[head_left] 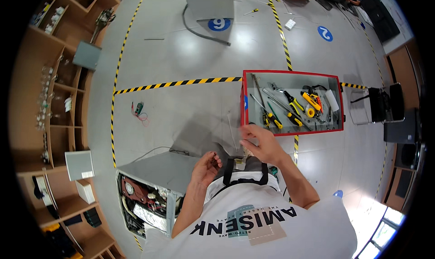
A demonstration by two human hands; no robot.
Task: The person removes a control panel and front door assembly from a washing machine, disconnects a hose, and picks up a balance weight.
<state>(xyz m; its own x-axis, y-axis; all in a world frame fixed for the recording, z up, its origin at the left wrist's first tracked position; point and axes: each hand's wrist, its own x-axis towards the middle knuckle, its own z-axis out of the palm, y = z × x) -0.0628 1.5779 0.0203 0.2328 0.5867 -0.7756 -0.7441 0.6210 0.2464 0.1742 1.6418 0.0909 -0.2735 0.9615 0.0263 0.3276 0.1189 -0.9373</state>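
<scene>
My left hand [206, 169] is in front of my body with its fingers curled in and closed. A tiny dark spot shows at its fingertips, too small to name. My right hand [263, 144] is by the near left corner of a red-rimmed tool drawer [243, 95]. Its thumb and fingers are apart, the fingertips a little blurred, and nothing shows between them. In the drawer lie several yellow-and-black screwdrivers [275, 121], yellow-green pliers [294, 104], a yellow-handled tool [311, 101] and a roll of yellow tape [310, 111]. A thin pale strip [232, 131] lies on the floor between my hands.
An opened grey appliance [156, 170] with exposed inner parts stands at my left. A green multimeter [139, 108] with leads lies on the floor. Ahead is a grey cabinet [208, 2] with a hose [199, 31]. Wooden shelves [54, 118] line the left; a chair [383, 104] stands right.
</scene>
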